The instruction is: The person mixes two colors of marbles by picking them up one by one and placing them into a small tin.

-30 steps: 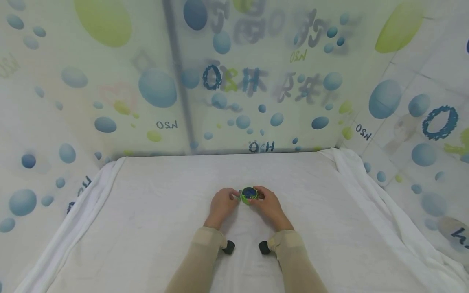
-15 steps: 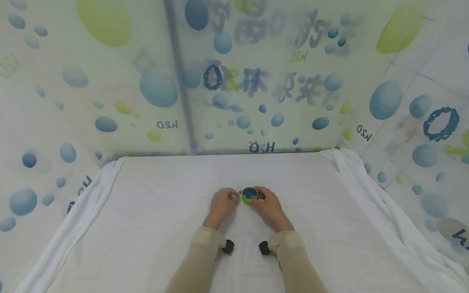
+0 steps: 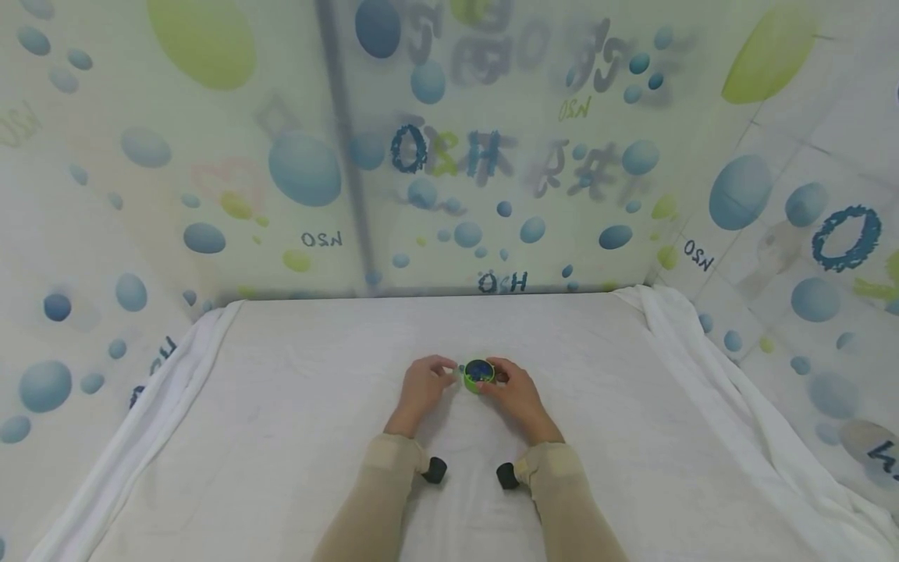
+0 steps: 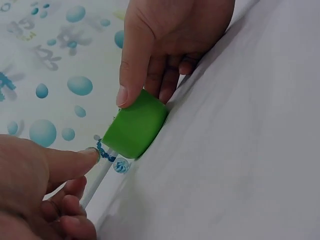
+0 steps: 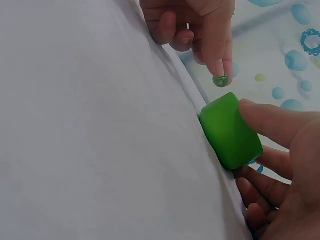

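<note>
A small round green cup (image 3: 471, 387) stands on the white cloth, with dark blue, glinting contents showing inside its rim. My right hand (image 3: 520, 396) grips its right side, thumb at the near wall and fingers behind. Just left of the cup, my left hand (image 3: 424, 390) pinches a green glass marble (image 5: 220, 80) between thumb and fingertip, apart from the cup in the right wrist view. A clear marble with a blue swirl (image 4: 121, 165) sits close beside the cup in the left wrist view. The other left fingers are loosely curled.
White cloth (image 3: 316, 375) covers the table, bunched in folds along the left and right edges. Behind it rises a pale curtain (image 3: 435, 226) printed with blue and green bubbles. Black wrist devices (image 3: 435, 471) sit below both sleeves.
My left hand has lifted slightly and shifted a little left, away from the cup's side. The right hand and the cup stay almost where they were.
</note>
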A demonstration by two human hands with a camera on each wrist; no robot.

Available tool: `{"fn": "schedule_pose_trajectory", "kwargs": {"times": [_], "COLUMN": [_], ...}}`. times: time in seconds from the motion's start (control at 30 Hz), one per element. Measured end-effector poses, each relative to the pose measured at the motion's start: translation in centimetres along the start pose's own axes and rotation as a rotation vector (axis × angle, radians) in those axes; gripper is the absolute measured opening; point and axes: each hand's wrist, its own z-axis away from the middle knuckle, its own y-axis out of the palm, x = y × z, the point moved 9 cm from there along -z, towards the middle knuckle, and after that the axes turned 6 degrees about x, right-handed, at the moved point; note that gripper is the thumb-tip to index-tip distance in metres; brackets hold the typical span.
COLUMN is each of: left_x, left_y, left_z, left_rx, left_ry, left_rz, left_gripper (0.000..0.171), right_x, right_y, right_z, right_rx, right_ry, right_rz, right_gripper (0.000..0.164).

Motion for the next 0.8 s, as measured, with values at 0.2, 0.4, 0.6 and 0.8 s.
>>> {"fn": "schedule_pose_trajectory", "kwargs": {"times": [0.2,0.4,0.6,0.8], "left_x": [-0.2,-1.0,-1.2,-1.5], "left_y": [-0.4,-1.0,-1.1,-1.1], "left_z": [0.0,0.0,-0.1,0.0], "left_rx": [-0.010,-0.031,-0.030,-0.032], "left_ry": [0.004,0.025,0.011,0.003], "left_rz": [0.092,0.197,0.257,0.291], "left_gripper": [0.017,0.018,0.019,0.021], "right_x": [0.3,-0.2,-0.1,0.1], "right_y": [-0.1,0.0,0.0,0.0], "right_z": [0.2,-0.1,0.0,0.1], "right_rx": [-0.005,0.007,0.010,0.011], "right_ry": [-0.034,0.001,0.015,0.016], "right_rz": [0.030,0.007,0.032,0.024], "right_gripper": [0.052,0.052,0.053,0.053]}}
